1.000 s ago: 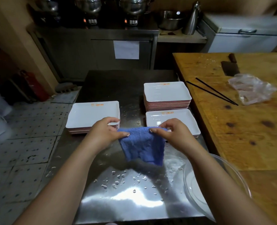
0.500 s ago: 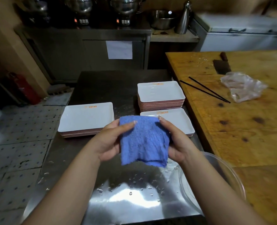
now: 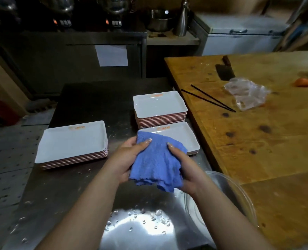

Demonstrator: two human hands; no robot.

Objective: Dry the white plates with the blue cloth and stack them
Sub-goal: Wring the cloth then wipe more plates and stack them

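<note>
A folded blue cloth is held above the wet steel table between both hands. My left hand grips its left side with the thumb on top. My right hand grips its right side the same way. Three groups of white rectangular plates lie beyond the cloth: a low stack at the left, a taller stack at the back, and a short pile just in front of that one, partly hidden by the cloth.
A clear glass bowl sits at the table's right edge by my right forearm. The wooden table on the right carries black chopsticks, a cleaver and a plastic bag. Water drops lie on the near steel.
The cloth went from hanging stretched by its top corners to folded and bunched between both hands. The view shifted slightly to the right.
</note>
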